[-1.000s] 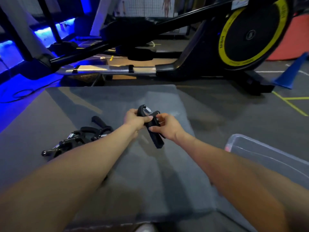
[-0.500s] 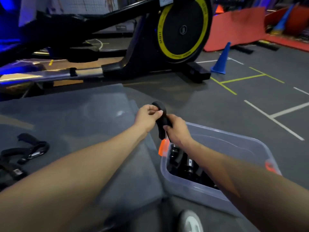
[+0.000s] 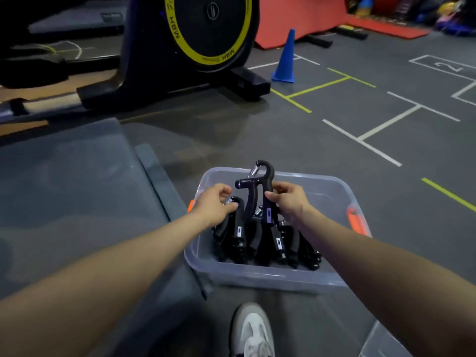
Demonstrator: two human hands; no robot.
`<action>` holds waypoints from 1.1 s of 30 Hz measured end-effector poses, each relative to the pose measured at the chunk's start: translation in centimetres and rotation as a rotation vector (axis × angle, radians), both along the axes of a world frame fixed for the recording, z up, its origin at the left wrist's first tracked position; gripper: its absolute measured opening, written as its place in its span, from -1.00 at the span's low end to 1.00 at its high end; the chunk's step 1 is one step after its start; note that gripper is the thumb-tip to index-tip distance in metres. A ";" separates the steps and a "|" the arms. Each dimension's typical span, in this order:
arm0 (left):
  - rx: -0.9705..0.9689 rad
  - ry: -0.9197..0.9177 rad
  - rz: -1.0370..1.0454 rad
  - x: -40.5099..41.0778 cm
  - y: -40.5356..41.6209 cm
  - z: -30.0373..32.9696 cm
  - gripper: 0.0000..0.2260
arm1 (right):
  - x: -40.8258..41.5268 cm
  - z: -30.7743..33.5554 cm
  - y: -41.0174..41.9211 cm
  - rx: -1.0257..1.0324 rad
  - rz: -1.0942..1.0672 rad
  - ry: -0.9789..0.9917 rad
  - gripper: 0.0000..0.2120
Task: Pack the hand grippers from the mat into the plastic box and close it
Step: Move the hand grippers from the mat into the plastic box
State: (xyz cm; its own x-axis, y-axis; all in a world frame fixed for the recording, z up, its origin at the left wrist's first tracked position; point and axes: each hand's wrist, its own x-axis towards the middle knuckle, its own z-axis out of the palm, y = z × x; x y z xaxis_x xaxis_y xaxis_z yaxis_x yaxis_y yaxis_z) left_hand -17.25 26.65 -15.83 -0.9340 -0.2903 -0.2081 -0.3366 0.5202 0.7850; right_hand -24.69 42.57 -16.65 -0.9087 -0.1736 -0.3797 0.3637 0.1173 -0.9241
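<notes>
- Hand gripper (image 3: 258, 188) stands spring-end up over the plastic box (image 3: 332, 191), its handles pointing down into the row already packed; I read that as lining it up to slot in the same way as its neighbours.
- My right hand (image 3: 288, 200) has its fingers (image 3: 273, 195) closed on the right-side handle, so that hand carries the weight and steers.
- My left hand (image 3: 213, 204) sits just beside it, fingers loosely curled and touching the top of a packed gripper (image 3: 238, 229); I judge it is steadying or nudging that one aside to open a gap, though I cannot tell whether it actually grips.
- Packed grippers lie side by side, handles toward me, probably to save room.
- Box rests on the floor against the edge of the grey mat (image 3: 77, 176), near enough to reach both without moving.
- Orange latches (image 3: 356, 221) show on the box ends; a clear corner at lower right may be the lid (image 3: 386, 341).
</notes>
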 end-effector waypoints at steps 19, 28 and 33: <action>-0.403 -0.293 -0.413 -1.4 1.8 -8.0 -0.32 | -2.0 -8.4 2.3 0.190 -0.152 -0.213 -0.74; -0.421 -0.319 -0.426 -1.5 1.6 -8.3 -0.35 | -1.4 -10.3 1.8 0.281 -0.044 -0.184 -0.63; -0.412 -0.341 -0.430 -1.7 1.6 -8.3 -0.35 | -1.1 -9.0 1.7 0.288 -0.027 -0.144 -0.62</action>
State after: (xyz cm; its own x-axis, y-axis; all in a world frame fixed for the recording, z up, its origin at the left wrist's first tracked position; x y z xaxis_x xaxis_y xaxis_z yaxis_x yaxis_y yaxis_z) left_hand -18.95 28.27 -24.08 -0.8858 -0.0269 -0.4632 -0.2266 0.8963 0.3812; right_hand -25.79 44.24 -25.68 -0.8448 -0.0169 -0.5349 0.4951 0.3549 -0.7931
